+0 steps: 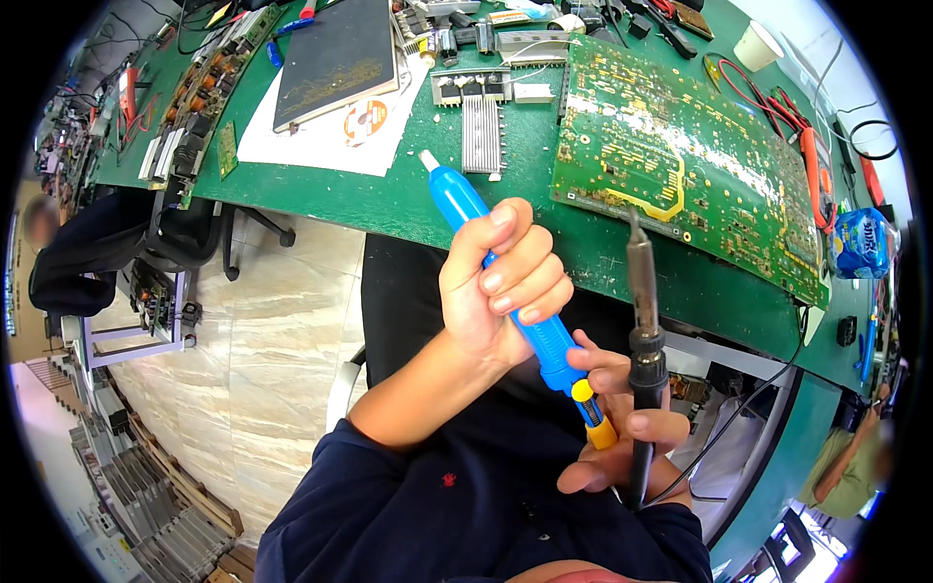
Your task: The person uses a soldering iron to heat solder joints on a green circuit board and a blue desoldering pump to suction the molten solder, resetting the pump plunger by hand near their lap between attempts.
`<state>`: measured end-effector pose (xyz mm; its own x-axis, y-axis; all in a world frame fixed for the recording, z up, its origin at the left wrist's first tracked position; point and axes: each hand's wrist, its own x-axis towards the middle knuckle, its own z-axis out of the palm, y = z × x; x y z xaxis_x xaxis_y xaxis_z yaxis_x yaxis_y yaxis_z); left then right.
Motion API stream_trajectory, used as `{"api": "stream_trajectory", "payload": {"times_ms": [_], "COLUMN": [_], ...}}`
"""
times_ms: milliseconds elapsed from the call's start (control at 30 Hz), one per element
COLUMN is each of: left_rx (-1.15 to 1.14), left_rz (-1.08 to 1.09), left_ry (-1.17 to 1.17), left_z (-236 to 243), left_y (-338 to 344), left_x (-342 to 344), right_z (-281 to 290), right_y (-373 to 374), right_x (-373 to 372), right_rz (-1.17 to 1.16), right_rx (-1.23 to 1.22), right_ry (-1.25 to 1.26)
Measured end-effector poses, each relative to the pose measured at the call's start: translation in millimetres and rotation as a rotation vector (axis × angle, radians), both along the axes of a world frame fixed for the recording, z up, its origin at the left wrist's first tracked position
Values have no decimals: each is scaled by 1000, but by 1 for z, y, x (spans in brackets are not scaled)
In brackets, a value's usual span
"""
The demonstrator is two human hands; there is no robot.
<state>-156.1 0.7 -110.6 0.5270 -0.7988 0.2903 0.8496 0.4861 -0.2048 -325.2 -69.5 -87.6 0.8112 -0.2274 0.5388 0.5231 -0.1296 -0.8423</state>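
Note:
My left hand [498, 291] is wrapped round the blue body of a desoldering pump [457, 197], its pale nozzle tilted up and left over the bench edge. At the pump's lower end, a yellow plunger with a spring sits by the fingers of my right hand [614, 464]. That hand also grips a soldering iron [645, 291] by its black handle, the metal tip pointing up toward the near edge of a large green circuit board [719, 185]. Whether the iron's tip touches the board I cannot tell. Part of my right palm is hidden behind the iron.
On the green bench [321, 199] lie a finned heatsink [481, 136], a dark notebook [340, 58] on white paper, and a populated board strip [199, 102]. At the right are red test leads [777, 107], a blue packet [861, 243] and a paper cup [758, 46]. Another person [846, 466] is at the far right.

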Motion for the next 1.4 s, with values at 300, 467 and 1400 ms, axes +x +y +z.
{"api": "stream_trajectory", "payload": {"times_ms": [300, 467, 1400], "left_rx": [40, 41, 61], "left_rz": [-5, -15, -59], "left_ry": [-90, -86, -84], "left_z": [-1, 0, 0], "left_y": [2, 3, 8], "left_x": [11, 12, 27], "right_z": [2, 5, 10], "right_y": [-2, 1, 18], "right_x": [1, 9, 22], "right_rz": [-35, -29, -173], "right_rx": [-89, -94, -318], "right_ry": [45, 9, 122]}}
